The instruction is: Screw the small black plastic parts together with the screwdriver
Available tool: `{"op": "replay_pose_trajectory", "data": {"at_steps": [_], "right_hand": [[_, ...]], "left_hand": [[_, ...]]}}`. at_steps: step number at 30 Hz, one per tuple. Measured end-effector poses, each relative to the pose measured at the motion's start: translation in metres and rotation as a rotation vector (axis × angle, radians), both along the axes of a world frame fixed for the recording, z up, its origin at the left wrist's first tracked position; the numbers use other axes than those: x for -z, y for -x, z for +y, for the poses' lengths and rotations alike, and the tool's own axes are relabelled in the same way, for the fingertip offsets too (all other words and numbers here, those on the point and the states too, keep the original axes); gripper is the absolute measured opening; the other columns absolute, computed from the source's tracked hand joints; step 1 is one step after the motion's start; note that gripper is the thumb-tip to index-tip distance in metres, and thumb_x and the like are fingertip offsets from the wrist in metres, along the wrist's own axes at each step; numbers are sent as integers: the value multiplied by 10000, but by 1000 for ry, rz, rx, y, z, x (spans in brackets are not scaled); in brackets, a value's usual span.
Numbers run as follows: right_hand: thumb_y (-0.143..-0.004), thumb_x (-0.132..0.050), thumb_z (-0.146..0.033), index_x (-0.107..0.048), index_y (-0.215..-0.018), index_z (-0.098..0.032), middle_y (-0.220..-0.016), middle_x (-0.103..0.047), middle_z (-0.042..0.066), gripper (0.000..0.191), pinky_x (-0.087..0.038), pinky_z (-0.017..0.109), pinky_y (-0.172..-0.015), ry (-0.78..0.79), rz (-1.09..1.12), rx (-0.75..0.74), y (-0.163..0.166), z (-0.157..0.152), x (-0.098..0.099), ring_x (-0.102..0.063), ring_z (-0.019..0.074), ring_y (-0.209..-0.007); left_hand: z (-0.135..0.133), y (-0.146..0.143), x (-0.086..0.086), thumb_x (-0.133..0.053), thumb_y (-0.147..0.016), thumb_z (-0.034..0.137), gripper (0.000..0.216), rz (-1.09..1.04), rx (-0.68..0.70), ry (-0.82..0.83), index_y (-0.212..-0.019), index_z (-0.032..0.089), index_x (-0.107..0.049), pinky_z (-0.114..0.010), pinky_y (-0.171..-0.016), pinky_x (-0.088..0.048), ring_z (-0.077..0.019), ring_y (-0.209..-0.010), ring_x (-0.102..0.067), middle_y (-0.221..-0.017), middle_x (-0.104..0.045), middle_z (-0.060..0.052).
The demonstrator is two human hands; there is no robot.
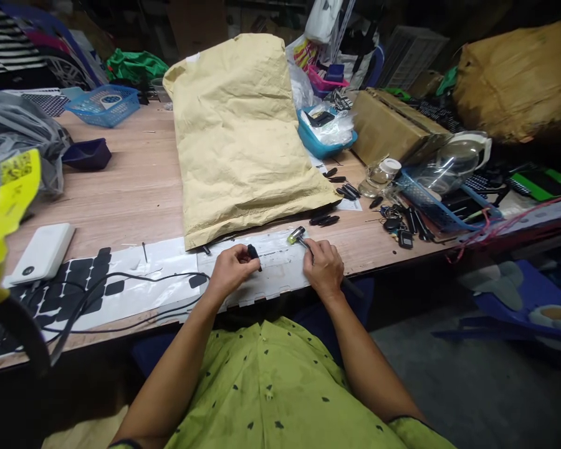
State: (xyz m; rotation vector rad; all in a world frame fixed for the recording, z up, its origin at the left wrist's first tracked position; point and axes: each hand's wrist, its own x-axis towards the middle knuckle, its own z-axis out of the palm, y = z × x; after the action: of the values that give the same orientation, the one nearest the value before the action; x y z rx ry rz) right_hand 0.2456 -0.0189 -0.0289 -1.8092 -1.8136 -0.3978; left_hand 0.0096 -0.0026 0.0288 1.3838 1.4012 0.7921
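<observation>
My left hand (pixel 234 271) pinches a small black piece (pixel 253 251), upright just above a white board (pixel 271 274) at the table's front edge. What the piece is I cannot make out. In my right hand (pixel 324 268) is a small hammer (pixel 296 235) with a shiny head and a yellow-green end; my fingers wrap its handle. The hammer head is over the board's far right part, apart from the black piece. Behind both hands, a large tan paper package (pixel 243 137) lies on the table. Several black pieces (pixel 325 220) lie beside its lower right corner.
To the left are a white power bank (pixel 43 252), a sheet with black stickers (pixel 144 280) and a dark cable (pixel 135 276). Right of the package stand a teal basket (pixel 322 146), a cardboard box (pixel 388 131), a glass jar (pixel 378 178) and a blue basket (pixel 449 209).
</observation>
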Motion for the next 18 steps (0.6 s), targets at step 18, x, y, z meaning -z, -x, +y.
{"op": "replay_pose_trajectory", "data": {"at_steps": [18], "right_hand": [[-892,-528,-136,-728,-1109,-234,-885,-614,69,311,-387,324,-723,15,7,9,2,-2,-4,-513,224,-819]], "left_hand": [[-31,16,40,-684,-857,364,183,484,119,-662,-964,219,-714,-362,-765,-475,-230,-839,-584,-863,-676,-55]]}}
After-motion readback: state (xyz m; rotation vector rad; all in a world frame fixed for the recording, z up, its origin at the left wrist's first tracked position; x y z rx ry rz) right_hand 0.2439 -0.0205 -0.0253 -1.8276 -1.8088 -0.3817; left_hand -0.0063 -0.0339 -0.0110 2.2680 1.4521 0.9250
